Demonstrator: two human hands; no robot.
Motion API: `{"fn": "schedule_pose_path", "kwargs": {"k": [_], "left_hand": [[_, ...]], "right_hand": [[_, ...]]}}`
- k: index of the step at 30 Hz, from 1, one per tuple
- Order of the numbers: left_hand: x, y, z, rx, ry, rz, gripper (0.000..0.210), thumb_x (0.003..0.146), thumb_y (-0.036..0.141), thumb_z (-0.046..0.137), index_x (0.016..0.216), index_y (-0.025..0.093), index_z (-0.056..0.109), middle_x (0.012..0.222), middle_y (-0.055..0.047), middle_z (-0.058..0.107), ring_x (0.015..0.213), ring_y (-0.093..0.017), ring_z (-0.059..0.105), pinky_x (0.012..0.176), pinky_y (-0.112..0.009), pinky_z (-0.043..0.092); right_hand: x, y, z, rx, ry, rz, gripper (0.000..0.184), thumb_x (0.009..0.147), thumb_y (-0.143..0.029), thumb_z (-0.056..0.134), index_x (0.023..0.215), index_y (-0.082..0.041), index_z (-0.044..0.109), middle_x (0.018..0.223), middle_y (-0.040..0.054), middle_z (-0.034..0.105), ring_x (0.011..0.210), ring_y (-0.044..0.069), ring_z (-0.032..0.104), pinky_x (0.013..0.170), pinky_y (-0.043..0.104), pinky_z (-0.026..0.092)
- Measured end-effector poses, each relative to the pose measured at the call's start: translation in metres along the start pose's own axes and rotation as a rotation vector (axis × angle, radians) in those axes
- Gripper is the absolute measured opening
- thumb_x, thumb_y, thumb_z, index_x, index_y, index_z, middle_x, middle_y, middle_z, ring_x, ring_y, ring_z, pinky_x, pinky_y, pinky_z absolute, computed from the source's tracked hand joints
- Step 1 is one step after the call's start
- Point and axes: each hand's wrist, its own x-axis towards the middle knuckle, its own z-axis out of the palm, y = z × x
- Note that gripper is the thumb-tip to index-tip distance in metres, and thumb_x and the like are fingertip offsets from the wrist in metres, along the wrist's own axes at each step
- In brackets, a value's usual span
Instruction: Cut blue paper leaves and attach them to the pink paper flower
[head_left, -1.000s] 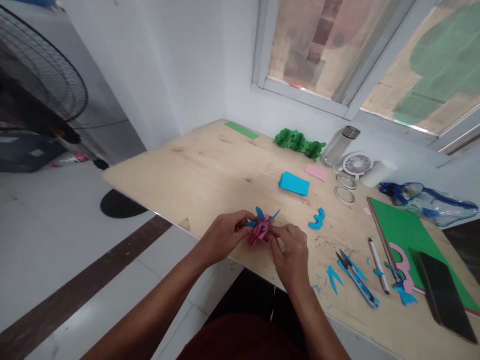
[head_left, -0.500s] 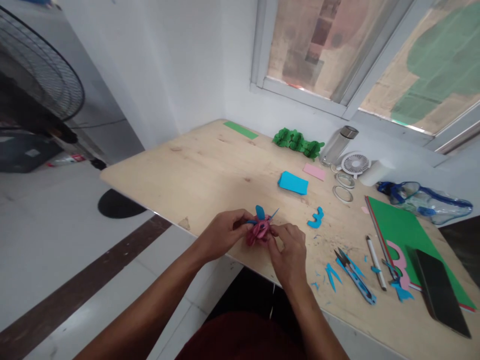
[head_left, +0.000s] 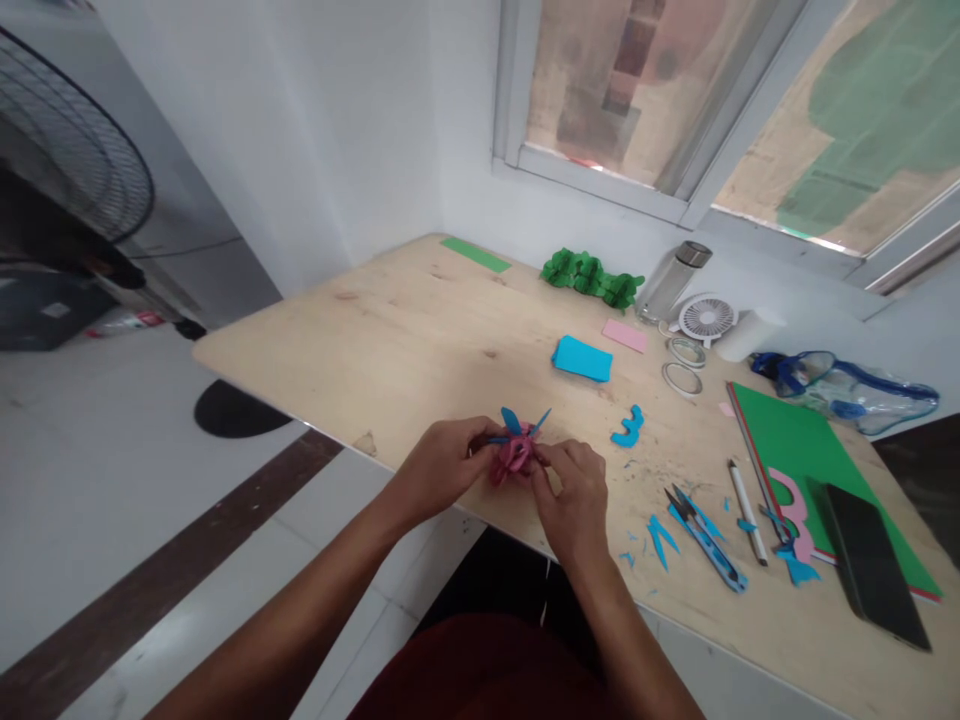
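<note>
Pinched between left hand [head_left: 442,462] and right hand [head_left: 574,492], near front edge of desk [head_left: 405,330]: pink paper flower [head_left: 516,456]. Clamped by left grip at left side, by right grip at right; touching both, nearer neither. Roundish, without clear long axis; with blue strips [head_left: 511,421] splayed toward far side. Lifted or resting: cannot tell.

The person wears a dark maroon top [head_left: 480,675], plain where it shows, its front rounded. Past its edge is black legwear [head_left: 480,590], with a thin white cord [head_left: 546,585] against it. The forearms [head_left: 319,590] are bare and slim, the hands [head_left: 574,500] likewise bare.
</note>
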Motion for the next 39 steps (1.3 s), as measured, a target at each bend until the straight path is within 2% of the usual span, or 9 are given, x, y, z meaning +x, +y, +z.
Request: {"fn": "schedule_pose_path", "kwargs": {"k": [2,5,8,12,18,22,29,35,39], "left_hand": [[-0.001,0.002,0.002,0.113,0.031,0.013,0.024,0.078,0.018,0.050,0.092,0.019,0.069,0.077,-0.002,0.071,0.066,-0.015,0.060,0.062,-0.025,0.042],[-0.002,0.004,0.005,0.253,0.062,0.034,0.017,0.078,0.017,0.049,0.078,0.018,0.067,0.070,-0.003,0.068,0.060,-0.015,0.057,0.058,-0.025,0.038],[-0.003,0.005,0.007,0.299,0.072,0.044,0.015,0.077,0.018,0.050,0.072,0.019,0.064,0.066,-0.002,0.066,0.057,-0.014,0.055,0.056,-0.025,0.035],[-0.004,0.004,0.007,0.232,0.072,0.027,0.017,0.077,0.020,0.050,0.078,0.018,0.066,0.068,-0.002,0.067,0.059,-0.014,0.056,0.057,-0.025,0.038],[-0.004,0.001,0.003,0.031,0.025,0.027,0.027,0.078,0.020,0.048,0.095,0.019,0.069,0.076,-0.001,0.071,0.064,-0.014,0.059,0.060,-0.025,0.043],[-0.004,0.002,0.001,-0.036,-0.007,0.019,0.026,0.078,0.021,0.050,0.096,0.019,0.068,0.081,-0.002,0.072,0.068,-0.015,0.061,0.063,-0.026,0.046],[-0.005,0.005,0.003,-0.019,0.001,0.012,0.024,0.079,0.026,0.054,0.097,0.019,0.068,0.078,-0.001,0.073,0.063,-0.015,0.061,0.061,-0.025,0.046],[-0.004,0.002,0.008,0.121,0.064,0.021,0.018,0.078,0.022,0.052,0.081,0.020,0.069,0.068,0.000,0.070,0.059,-0.014,0.060,0.057,-0.024,0.043],[-0.004,0.001,0.011,0.148,0.080,0.029,0.018,0.079,0.024,0.053,0.082,0.019,0.070,0.071,0.000,0.071,0.060,-0.015,0.061,0.059,-0.024,0.042]], "right_hand": [[0.000,0.001,0.001,-0.008,0.012,-0.015,0.013,0.084,-0.018,0.055,0.089,-0.020,0.067,0.073,0.0030,0.059,0.076,0.020,0.053,0.074,0.034,0.037],[0.000,0.000,0.003,-0.035,0.021,-0.027,0.013,0.084,-0.018,0.056,0.090,-0.020,0.067,0.074,0.0033,0.060,0.076,0.020,0.052,0.074,0.035,0.036],[-0.001,-0.003,0.003,-0.052,0.035,-0.012,0.013,0.084,-0.021,0.056,0.091,-0.021,0.067,0.074,0.0033,0.060,0.077,0.020,0.052,0.074,0.035,0.036],[-0.003,-0.007,0.004,-0.053,0.051,0.008,0.014,0.084,-0.023,0.056,0.093,-0.020,0.066,0.076,0.0038,0.061,0.078,0.021,0.053,0.076,0.036,0.036],[-0.003,-0.006,0.009,-0.069,0.090,0.031,0.012,0.084,-0.021,0.055,0.086,-0.021,0.067,0.071,0.0025,0.059,0.075,0.020,0.052,0.074,0.035,0.035],[-0.003,-0.005,0.010,-0.076,0.087,0.037,0.011,0.083,-0.020,0.056,0.084,-0.021,0.066,0.071,0.0023,0.059,0.075,0.020,0.051,0.074,0.035,0.035],[-0.002,-0.008,0.009,-0.079,0.092,0.037,0.012,0.084,-0.020,0.055,0.083,-0.021,0.066,0.071,0.0025,0.058,0.074,0.020,0.051,0.074,0.035,0.035],[-0.003,-0.010,0.009,-0.087,0.091,0.023,0.013,0.085,-0.021,0.054,0.085,-0.021,0.067,0.070,0.0024,0.058,0.073,0.020,0.051,0.074,0.036,0.034],[-0.003,-0.010,0.009,-0.095,0.091,0.029,0.014,0.085,-0.021,0.054,0.086,-0.020,0.068,0.070,0.0031,0.058,0.073,0.020,0.051,0.073,0.036,0.034]]}}
